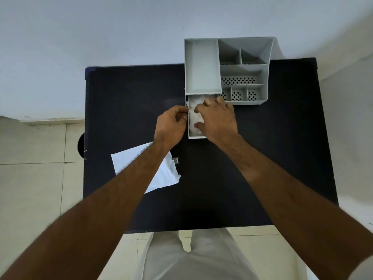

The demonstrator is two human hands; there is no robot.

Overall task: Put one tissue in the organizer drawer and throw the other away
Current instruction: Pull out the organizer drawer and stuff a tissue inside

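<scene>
Pressing a tissue (193, 112) into the open drawer (196, 136) of the grey organizer (224, 69).
Right hand (217, 120) spread flat on the tissue, gripping nothing; left hand (170, 124) pinches the drawer's left wall. Second tissue (129, 158) lies flat on the black table (222, 178), under the left forearm.

Bare forearms, no sleeves; pale cream trousers (193, 259) below.

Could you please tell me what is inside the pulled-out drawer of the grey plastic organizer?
A crumpled white tissue lies in the open grey drawer, pressed down by the right hand. That hand covers the drawer's right side, so anything there is hidden. The left hand is at its left wall.
</scene>
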